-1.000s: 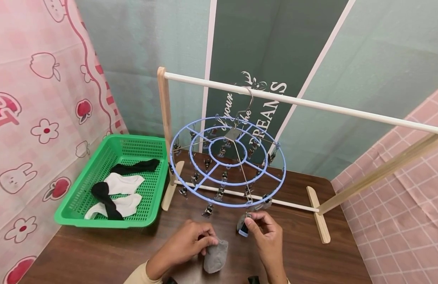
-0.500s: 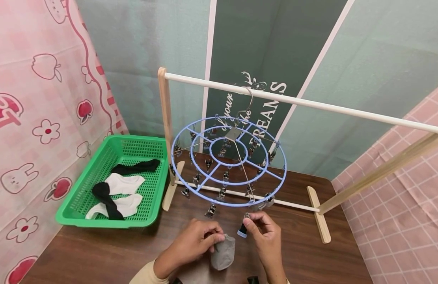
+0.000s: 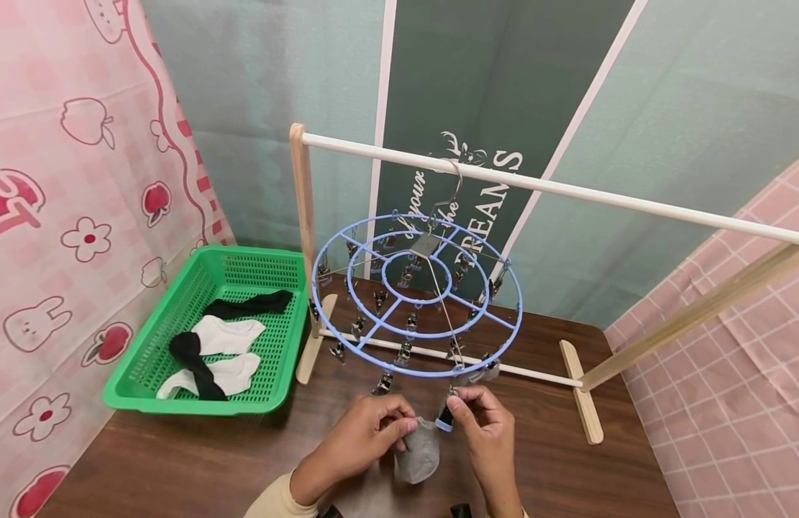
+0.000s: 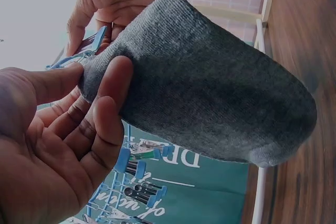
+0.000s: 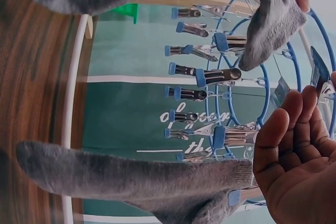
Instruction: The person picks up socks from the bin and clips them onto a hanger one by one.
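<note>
My left hand (image 3: 367, 437) pinches a grey sock (image 3: 420, 455) by its opening between thumb and fingers. In the left wrist view the sock (image 4: 215, 93) stretches out to the right, toe end away from the hand. Just right of it, my right hand (image 3: 488, 435) pinches a metal clip with blue tips (image 3: 445, 417); in the right wrist view the clip's jaws look spread. That clip hangs from the front of a round blue drying hanger (image 3: 412, 373). The sock's edge is close to the clip. Another grey sock (image 5: 131, 170) hangs on the hanger beside my right hand.
A white rail (image 3: 554, 185) on a wooden stand (image 3: 300, 194) carries the hanger by its hook. Several more clips (image 3: 404, 352) dangle from the rings. At left, a green basket (image 3: 124, 385) holds black socks (image 3: 247, 306) and white socks (image 3: 227, 334) on the brown table (image 3: 554, 475).
My left hand has moved right and slightly up with the grey sock, bringing it close to the clip. My right hand stays at nearly the same spot, pinching the clip.
</note>
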{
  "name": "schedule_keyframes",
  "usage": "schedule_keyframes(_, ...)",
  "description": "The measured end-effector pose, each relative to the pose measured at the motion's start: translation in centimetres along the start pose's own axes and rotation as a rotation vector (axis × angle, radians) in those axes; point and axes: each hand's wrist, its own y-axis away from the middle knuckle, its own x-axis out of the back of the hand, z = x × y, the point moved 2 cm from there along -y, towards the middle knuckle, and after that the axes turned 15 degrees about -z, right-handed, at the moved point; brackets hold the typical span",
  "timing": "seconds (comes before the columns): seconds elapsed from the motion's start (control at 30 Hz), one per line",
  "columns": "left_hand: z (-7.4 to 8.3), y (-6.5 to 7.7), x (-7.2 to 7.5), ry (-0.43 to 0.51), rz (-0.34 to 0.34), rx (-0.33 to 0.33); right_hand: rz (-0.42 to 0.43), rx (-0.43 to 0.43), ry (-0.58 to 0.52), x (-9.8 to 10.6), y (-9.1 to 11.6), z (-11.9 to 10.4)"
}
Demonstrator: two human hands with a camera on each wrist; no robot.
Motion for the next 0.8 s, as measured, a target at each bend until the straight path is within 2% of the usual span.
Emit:
schedule_keyframes(0.27, 0.14, -0.12, -0.06, 0.100, 0.016, -0.003, -0.007, 0.000, -0.021, -0.01, 0.01, 0.11)
schedule_keyframes(0.43, -0.01, -0.25, -0.13, 0.071, 0.028, 0.003, -0.002, -0.030, -0.017, 0.00, 0.02, 0.01)
schedule_keyframes(0.8, 0.09, -0.47, -0.20, 0.053, 0.067, 0.045, 0.006, -0.030, -0.001, 0.05, -0.06, 0.12)
